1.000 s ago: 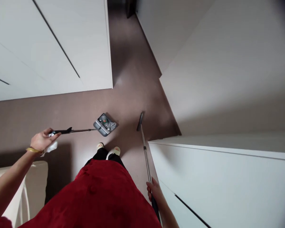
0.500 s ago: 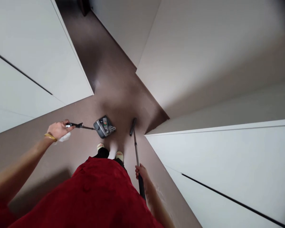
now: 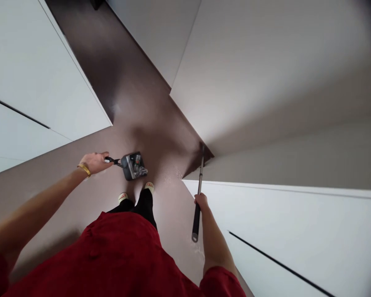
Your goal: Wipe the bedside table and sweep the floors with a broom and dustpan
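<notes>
My left hand (image 3: 95,162), with a yellow band at its wrist, is closed on the dark handle of a long-handled dustpan (image 3: 127,170). Crumpled packaging (image 3: 138,164), part of it clear plastic, lies in the pan. On the right, my right hand (image 3: 201,201) wraps round the black grip of a broom (image 3: 197,218). Its metal pole runs away from me to the dark floor corner by the wall. The broom's head is hard to make out against the dark strip there.
White cabinets stand left (image 3: 58,78) and right (image 3: 297,235), with a pale wall (image 3: 250,82) ahead. Brown floor (image 3: 148,111) runs between them and off to the upper left. My feet in light slippers (image 3: 149,187) are just behind the dustpan. Pale specks mark the floor near the right cabinet.
My right hand has swung the broom right and forward, from open floor into the corner. My left hand has come in closer to the pan, and my feet have shifted.
</notes>
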Tool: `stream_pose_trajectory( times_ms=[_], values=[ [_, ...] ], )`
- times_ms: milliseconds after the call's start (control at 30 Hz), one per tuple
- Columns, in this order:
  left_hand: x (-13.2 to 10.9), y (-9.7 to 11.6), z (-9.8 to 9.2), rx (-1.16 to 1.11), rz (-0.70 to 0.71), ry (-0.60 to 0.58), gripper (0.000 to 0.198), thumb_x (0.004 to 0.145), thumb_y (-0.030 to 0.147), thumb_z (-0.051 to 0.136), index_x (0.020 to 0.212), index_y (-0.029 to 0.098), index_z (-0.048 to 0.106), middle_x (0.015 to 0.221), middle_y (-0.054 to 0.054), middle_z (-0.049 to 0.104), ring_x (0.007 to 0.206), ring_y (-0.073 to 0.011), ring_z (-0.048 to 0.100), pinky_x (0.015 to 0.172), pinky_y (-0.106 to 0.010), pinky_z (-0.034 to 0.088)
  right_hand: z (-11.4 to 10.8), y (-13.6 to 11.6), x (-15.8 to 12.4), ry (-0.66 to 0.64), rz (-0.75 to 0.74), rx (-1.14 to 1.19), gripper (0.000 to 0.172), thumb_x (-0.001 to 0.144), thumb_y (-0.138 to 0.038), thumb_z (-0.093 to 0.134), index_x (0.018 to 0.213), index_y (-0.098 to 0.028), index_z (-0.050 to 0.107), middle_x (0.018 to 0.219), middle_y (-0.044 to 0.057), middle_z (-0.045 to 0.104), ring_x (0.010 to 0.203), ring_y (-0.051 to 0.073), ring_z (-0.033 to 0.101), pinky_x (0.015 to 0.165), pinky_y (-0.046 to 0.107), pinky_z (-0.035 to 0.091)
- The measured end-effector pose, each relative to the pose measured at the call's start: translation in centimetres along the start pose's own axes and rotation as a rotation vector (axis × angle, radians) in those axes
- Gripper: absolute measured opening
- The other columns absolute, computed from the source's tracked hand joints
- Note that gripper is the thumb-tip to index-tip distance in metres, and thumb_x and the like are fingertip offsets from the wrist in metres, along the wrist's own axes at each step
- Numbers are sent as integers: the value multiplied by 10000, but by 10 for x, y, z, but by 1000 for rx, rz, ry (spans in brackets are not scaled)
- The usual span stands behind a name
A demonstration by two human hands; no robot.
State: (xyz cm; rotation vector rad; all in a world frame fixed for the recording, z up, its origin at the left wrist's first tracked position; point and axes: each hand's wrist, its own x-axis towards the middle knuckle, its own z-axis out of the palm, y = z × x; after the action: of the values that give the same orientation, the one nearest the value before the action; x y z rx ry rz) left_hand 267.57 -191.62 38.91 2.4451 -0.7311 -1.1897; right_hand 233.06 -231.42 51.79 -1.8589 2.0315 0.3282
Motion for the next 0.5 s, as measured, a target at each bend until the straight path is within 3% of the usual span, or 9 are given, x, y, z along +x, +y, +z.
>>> stream_pose_trajectory(
  times_ms=[67,167,233,333,433,500],
  values=[
    [5,13,-5,27,-8,-28,533,811,660,447,1074,241,643,1024,-117,730,964,-316,672,751,-327,450,-5,-19,27,-20,1,-31,169,726,-29,512,746,-193,477,388,-74,390,381,93,411,399,195,316],
    [13,28,-10,58,-36,-41,537,835,653,416,1089,234,638,1034,-121,728,975,-321,671,747,-334,455,14,-20,38,-92,17,-66,180,727,-16,495,828,-161,529,412,-78,391,377,92,412,389,190,323],
    [17,32,-11,64,-66,-30,527,843,646,418,1081,233,641,1034,-116,731,959,-309,675,737,-323,454,36,-3,21,-159,36,-91,252,710,-4,491,906,-151,552,436,-97,377,357,91,404,367,193,323],
    [18,27,-9,55,-98,-10,499,835,642,455,1052,234,645,994,-104,734,911,-289,680,700,-302,441,57,38,-29,-280,58,-119,413,660,-7,518,1041,-156,579,479,-107,408,338,103,433,339,209,343],
    [15,14,-4,43,-115,-19,457,826,623,484,1020,238,637,948,-93,731,879,-288,680,667,-298,425,56,78,-74,-521,28,-93,506,675,-73,507,1170,-151,586,443,-122,384,322,89,384,337,200,330],
    [15,5,0,35,-120,-27,429,822,604,494,995,237,632,928,-89,727,872,-289,678,656,-297,419,48,98,-89,-655,-40,-16,509,686,-128,513,1186,-139,609,438,-116,396,340,74,369,357,187,312]
  ],
)
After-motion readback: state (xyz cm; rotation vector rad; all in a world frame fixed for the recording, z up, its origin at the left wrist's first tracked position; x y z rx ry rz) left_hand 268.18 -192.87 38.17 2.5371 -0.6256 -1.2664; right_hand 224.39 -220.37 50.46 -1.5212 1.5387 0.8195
